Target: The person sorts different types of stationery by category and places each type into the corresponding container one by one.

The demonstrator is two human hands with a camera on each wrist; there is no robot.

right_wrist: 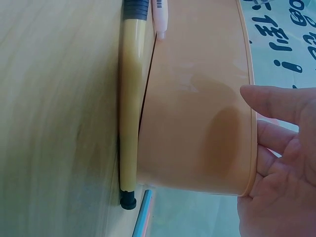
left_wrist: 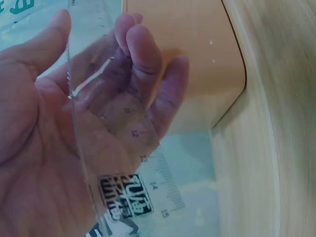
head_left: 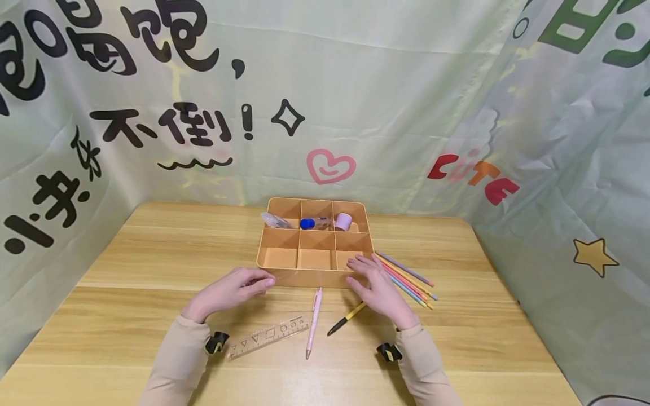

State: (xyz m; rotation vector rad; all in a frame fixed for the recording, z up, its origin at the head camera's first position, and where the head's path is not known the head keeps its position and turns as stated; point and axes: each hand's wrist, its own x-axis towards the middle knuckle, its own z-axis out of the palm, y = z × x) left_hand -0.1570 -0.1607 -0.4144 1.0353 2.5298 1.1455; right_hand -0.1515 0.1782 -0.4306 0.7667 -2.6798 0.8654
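Observation:
A tan six-compartment organizer box sits on the table. At its front left corner is my left hand, thumb toward the front wall and fingers loosely bent. In the left wrist view, the palm of the left hand shows beyond a clear ruler, fingertips by the box corner. My right hand rests at the front right corner, fingers spread over the rim. In the right wrist view, the thumb of the right hand meets the rim, the other fingers partly hidden behind it.
Back compartments hold a blue-capped item, a lilac cylinder and a translucent item. In front lie a pink pen, the clear ruler and a yellow-and-black pen. Several coloured pencils lie right of the box.

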